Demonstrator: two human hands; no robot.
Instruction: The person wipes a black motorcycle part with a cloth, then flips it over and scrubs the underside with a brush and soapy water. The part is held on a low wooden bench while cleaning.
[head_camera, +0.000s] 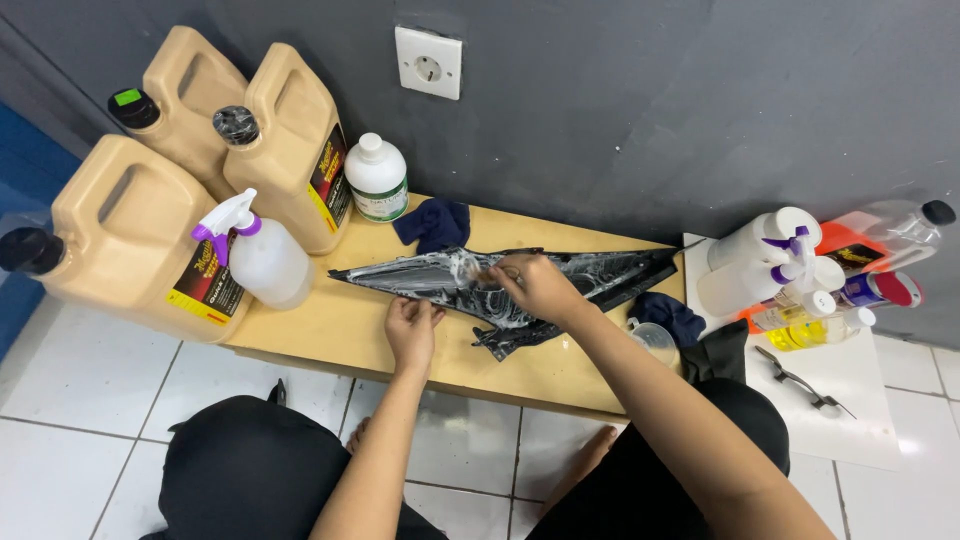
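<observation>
Black trim panel (520, 280), long and pointed, lying soapy across low wooden bench (340, 330). Left hand (412, 330) pressed flat on near edge, fingers loosely curled, gripping nothing. Right hand (538, 285) pinched around something small on foam; cannot tell what. Behind: spray bottle (262, 255), tan jugs (290, 150), blue cloth (433, 224).

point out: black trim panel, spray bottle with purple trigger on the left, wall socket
black trim panel (610, 275): head view, bare stretch right of the hand.
spray bottle (268, 262): head view, its clear body.
wall socket (428, 63): head view, middle of the white plate.
</observation>
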